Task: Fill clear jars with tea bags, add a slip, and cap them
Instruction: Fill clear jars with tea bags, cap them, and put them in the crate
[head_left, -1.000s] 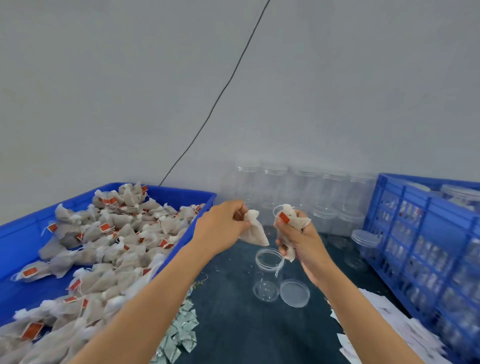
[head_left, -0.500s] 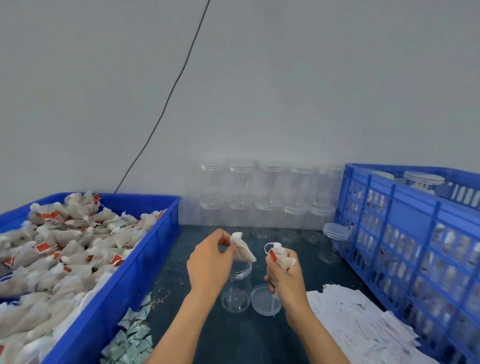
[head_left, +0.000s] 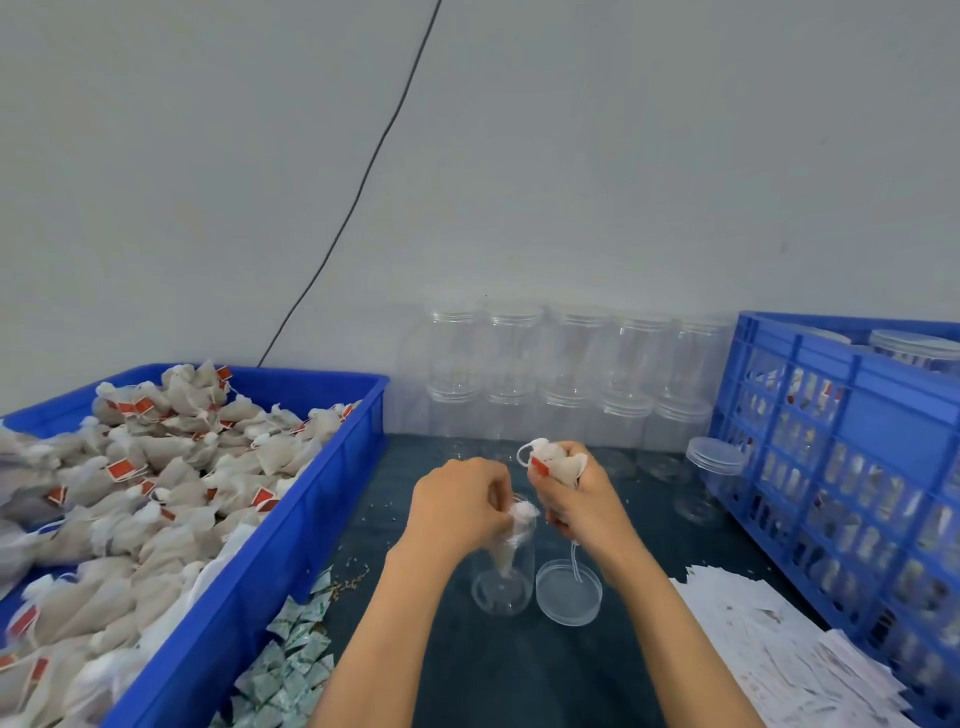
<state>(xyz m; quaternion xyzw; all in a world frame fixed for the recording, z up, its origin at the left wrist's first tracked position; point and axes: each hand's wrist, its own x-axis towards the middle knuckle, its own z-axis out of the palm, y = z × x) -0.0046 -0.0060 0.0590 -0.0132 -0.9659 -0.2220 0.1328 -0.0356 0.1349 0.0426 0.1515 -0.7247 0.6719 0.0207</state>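
An open clear jar (head_left: 503, 587) stands on the dark table in front of me, its clear lid (head_left: 568, 592) lying flat just to its right. My left hand (head_left: 457, 506) pinches a white tea bag (head_left: 511, 540) at the jar's mouth, and the bag hangs down inside the jar. My right hand (head_left: 582, 499) grips a small bunch of tea bags (head_left: 556, 462) with a red tag, just right of the jar's mouth; a string dangles from it over the lid.
A blue bin (head_left: 291, 525) heaped with tea bags (head_left: 156, 467) fills the left. Stacked capped empty jars (head_left: 566, 374) line the wall. A blue crate (head_left: 841, 467) of filled jars stands right. Paper slips (head_left: 779, 639) lie at lower right, small sachets (head_left: 291, 670) beside the bin.
My left hand has lowered its tea bag from above the jar into the jar's mouth. My right hand has kept its bunch beside it. The view shifted slightly.
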